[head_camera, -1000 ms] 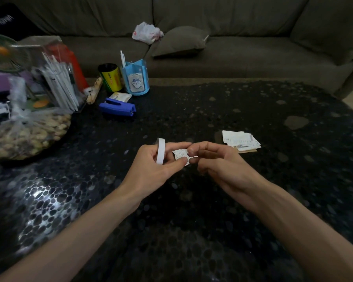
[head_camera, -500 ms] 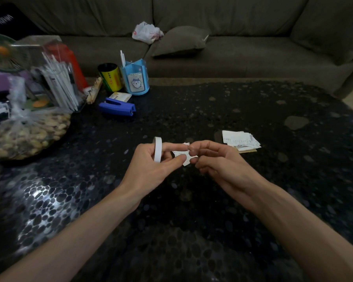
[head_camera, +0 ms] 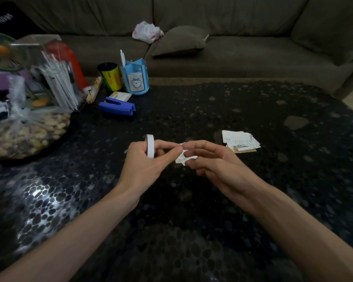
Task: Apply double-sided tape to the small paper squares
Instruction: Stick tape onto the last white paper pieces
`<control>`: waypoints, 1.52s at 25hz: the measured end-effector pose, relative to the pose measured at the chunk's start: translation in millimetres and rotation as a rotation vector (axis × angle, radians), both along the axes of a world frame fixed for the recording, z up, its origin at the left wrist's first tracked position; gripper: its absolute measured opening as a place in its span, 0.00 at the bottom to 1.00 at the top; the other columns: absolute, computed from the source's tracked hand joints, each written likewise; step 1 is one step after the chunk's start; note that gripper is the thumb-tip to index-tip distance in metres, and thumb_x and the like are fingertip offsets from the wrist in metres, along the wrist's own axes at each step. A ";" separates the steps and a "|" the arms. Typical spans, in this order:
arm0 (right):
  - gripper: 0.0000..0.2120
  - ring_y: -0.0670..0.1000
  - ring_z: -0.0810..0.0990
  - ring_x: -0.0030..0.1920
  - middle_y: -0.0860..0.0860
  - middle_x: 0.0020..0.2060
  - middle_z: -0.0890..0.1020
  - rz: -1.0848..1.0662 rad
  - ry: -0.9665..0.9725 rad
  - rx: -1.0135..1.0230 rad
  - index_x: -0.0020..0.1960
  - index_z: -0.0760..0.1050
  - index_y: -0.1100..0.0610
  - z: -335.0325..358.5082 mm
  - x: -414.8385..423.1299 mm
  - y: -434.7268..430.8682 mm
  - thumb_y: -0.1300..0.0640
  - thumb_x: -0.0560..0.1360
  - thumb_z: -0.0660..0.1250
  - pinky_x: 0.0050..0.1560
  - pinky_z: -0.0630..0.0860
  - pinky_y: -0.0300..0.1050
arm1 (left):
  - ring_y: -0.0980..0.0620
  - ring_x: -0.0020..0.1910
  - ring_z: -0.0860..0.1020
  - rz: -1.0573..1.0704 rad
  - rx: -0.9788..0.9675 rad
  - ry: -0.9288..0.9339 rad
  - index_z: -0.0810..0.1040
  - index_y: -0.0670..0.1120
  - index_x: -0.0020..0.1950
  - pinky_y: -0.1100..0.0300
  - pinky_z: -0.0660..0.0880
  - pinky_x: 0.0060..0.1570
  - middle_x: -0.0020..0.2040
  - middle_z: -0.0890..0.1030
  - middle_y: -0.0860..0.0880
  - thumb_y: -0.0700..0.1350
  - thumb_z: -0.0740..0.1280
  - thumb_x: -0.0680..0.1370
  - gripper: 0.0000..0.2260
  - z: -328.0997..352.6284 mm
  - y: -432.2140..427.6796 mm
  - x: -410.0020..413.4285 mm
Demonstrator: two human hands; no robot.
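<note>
- A person's two hands meet over a dark pebble-patterned table (head_camera: 192, 110), just to the near left of a loose pile of paper squares (head_camera: 239, 139).
- The right hand (head_camera: 216, 161), the closer of the two to the pile, pinches one small paper square (head_camera: 184, 157) between thumb and curled fingers and holds it off the tabletop.
- The left hand (head_camera: 145, 159), farther from the pile, carries a white tape roll (head_camera: 150, 145) standing on edge with the fingers curled through or around it. Its thumb and forefinger tips press together at the square's left edge. Whether a strip of tape runs between roll and square cannot be made out.
- The square looks feather-light and limp, its edges ragged. It would likely crumple or tear under a hard squeeze, so a light hold at the edge or corner, away from the patch to be taped, seems wisest.
- The roll appears light, narrow and stiff enough to keep its ring shape. Its sticky face is apt to cling to skin and paper alike, so the outer backing is probably the safest place to take it.
- A blue stapler (head_camera: 117, 106) lies well to the far left of the pile.
</note>
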State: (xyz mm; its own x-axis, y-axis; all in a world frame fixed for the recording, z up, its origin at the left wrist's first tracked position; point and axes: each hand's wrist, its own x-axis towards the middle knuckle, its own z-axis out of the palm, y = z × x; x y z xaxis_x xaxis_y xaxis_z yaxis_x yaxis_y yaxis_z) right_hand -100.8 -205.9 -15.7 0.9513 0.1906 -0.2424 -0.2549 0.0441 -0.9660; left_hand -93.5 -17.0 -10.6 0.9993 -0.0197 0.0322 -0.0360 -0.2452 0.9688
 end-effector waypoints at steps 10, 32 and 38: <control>0.24 0.38 0.77 0.38 0.39 0.64 0.76 -0.047 -0.133 -0.140 0.58 0.85 0.35 4.4 -10.3 15.0 0.65 0.76 0.71 0.44 0.76 0.32 | 0.59 0.26 0.74 0.181 0.140 -0.125 0.88 0.49 0.50 0.72 0.71 0.30 0.26 0.78 0.51 0.45 0.76 0.76 0.04 -1.9 0.3 4.2; 0.13 0.40 0.80 0.48 0.43 0.60 0.75 -0.232 -0.392 -0.710 0.63 0.83 0.45 -34.0 17.7 -1.9 0.51 0.78 0.75 0.47 0.74 0.27 | 0.53 0.46 0.82 0.125 -0.071 0.166 0.87 0.52 0.48 0.47 0.74 0.64 0.38 0.85 0.55 0.49 0.63 0.85 0.13 4.1 -5.6 1.1; 0.17 0.52 0.72 0.63 0.49 0.62 0.78 -0.189 -0.703 -1.229 0.62 0.85 0.50 -58.0 32.5 4.2 0.44 0.77 0.74 0.60 0.75 0.48 | 0.58 0.28 0.68 0.170 -0.068 0.190 0.88 0.53 0.46 0.55 0.72 0.43 0.26 0.70 0.56 0.52 0.63 0.85 0.16 -5.5 -1.0 5.7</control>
State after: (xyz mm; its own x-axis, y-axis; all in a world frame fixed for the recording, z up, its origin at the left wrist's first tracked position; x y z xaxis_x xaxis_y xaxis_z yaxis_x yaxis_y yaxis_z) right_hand -68.2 -201.7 -73.7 0.9280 0.0672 0.3665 0.1993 -0.9207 -0.3357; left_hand -87.9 -18.0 -16.1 0.9762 0.1449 -0.1611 0.1845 -0.1658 0.9687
